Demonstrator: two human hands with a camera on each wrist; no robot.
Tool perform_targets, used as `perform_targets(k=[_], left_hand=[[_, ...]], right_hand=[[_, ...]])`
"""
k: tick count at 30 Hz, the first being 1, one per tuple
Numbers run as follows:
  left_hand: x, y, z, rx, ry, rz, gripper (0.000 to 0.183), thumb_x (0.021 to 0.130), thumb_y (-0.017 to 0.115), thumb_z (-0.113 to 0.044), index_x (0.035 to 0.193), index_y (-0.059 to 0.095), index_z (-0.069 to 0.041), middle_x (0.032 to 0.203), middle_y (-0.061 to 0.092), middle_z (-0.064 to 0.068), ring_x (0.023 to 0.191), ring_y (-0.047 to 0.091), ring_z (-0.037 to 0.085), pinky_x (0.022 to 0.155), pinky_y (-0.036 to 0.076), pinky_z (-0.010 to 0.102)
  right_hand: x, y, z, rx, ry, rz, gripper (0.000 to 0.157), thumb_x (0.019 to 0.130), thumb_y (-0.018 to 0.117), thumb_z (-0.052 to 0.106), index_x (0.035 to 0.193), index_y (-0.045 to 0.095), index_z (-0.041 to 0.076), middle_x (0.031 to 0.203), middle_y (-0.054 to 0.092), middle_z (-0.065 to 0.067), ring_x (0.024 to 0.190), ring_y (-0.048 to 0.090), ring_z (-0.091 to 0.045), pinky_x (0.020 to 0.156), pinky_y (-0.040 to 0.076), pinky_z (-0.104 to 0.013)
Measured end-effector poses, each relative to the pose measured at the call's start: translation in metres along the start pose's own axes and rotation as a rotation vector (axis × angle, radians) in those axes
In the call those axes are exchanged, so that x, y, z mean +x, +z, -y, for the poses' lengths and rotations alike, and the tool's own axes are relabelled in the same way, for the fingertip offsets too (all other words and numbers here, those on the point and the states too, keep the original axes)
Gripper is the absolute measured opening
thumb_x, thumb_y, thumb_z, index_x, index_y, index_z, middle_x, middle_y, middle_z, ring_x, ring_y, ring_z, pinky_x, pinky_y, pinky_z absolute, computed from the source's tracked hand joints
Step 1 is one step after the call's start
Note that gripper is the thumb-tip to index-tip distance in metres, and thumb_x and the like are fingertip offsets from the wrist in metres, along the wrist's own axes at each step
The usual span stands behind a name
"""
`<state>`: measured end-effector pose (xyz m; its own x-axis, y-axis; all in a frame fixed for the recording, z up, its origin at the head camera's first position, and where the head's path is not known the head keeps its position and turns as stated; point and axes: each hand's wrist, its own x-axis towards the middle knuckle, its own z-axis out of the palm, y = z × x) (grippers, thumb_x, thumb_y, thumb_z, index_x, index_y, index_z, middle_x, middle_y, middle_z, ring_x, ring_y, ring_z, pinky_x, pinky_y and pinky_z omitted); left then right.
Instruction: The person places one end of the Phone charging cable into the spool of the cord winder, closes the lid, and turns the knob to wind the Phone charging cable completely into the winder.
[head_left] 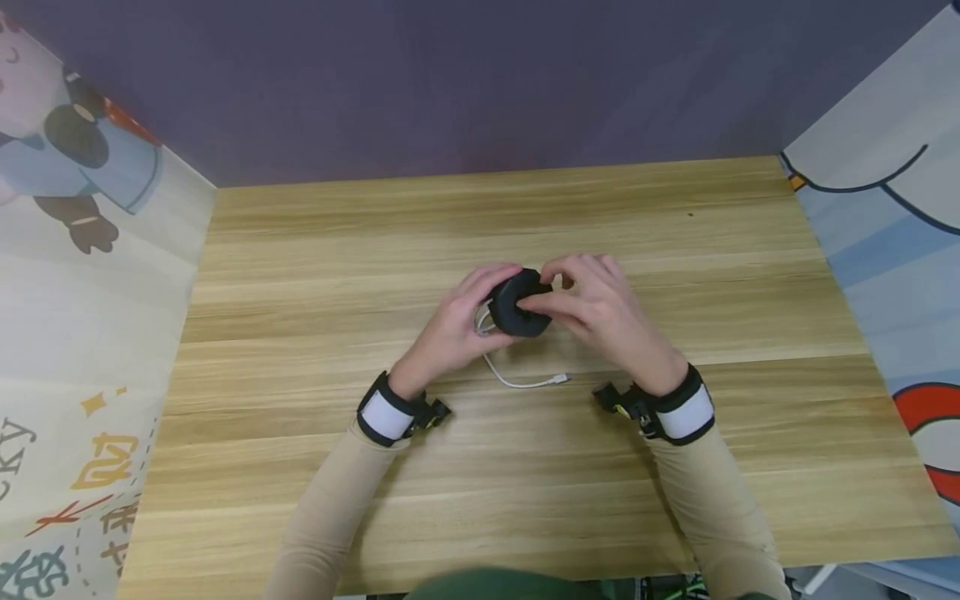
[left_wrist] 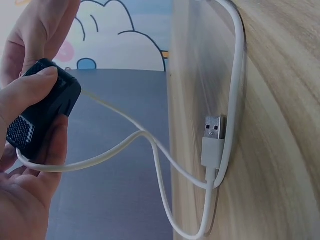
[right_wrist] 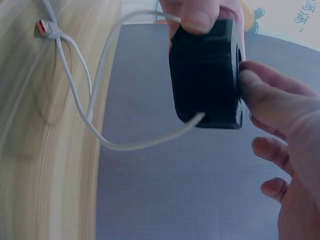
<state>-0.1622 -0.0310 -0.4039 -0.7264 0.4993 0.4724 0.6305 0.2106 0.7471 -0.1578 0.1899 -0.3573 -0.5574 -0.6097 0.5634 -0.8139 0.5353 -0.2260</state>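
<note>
a: what is being seen nearest the body?

b: a strap is being worn on each wrist. past them, the usb-a plug of a white cable is lying loose at the wooden tabletop.

a: and beyond the plug?

b: a black faceted housing is being held up over the tabletop's middle by the left hand, its fingers and thumb curved round opposite edges. from the other side, the right hand's thumb and forefinger are being set at the round opening, the other fingers loosely bent; whether anything is being pinched inside cannot be told.

a: what could be going wrong?

b: the cable seems most at risk. where it is being led through the housing's edge, a sharp kink could be caused by twisting. its loops could be caught on the left fingers, and the plug dragged. since only the edges are being gripped, the housing could be tipped loose by too hard a push from the right fingers.

a: anything farther off?

b: a plain grey-purple panel is being seen behind the tabletop, flanked by printed side walls.
</note>
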Motion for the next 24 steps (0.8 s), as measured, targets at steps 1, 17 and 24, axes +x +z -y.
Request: perform_targets(k=[1,17,24], left_hand=[[0.000,0.000,0.000,0.004,0.002,0.008,0.075,0.071,0.080,-0.012,0.136,0.045,0.002,0.134,0.048,0.019,0.123,0.045,0.024,0.104,0.040,0.031],[0.002,-0.008,-0.012,0.006,0.033,0.110,0.076,0.074,0.078,-0.016,0.138,0.041,0.000,0.136,0.046,0.016,0.126,0.042,0.022,0.107,0.036,0.034],[0.006,-0.016,-0.037,0.000,0.004,0.106,0.071,0.073,0.078,-0.009,0.134,0.044,0.005,0.134,0.047,0.021,0.125,0.043,0.025,0.107,0.035,0.036]], right_hand=[[0.000,-0.001,0.000,-0.011,-0.006,0.006,0.026,0.076,0.073,0.017,0.100,0.075,0.027,0.099,0.059,-0.005,0.085,0.050,-0.020,0.063,0.031,-0.037],[-0.004,-0.006,0.000,-0.155,-0.083,0.085,0.025,0.081,0.067,0.023,0.105,0.073,0.025,0.102,0.058,-0.006,0.088,0.050,-0.024,0.073,0.040,-0.039],[-0.003,0.000,-0.002,-0.162,-0.092,-0.005,0.021,0.082,0.066,0.034,0.097,0.072,0.021,0.092,0.057,-0.006,0.078,0.048,-0.023,0.068,0.040,-0.039]])
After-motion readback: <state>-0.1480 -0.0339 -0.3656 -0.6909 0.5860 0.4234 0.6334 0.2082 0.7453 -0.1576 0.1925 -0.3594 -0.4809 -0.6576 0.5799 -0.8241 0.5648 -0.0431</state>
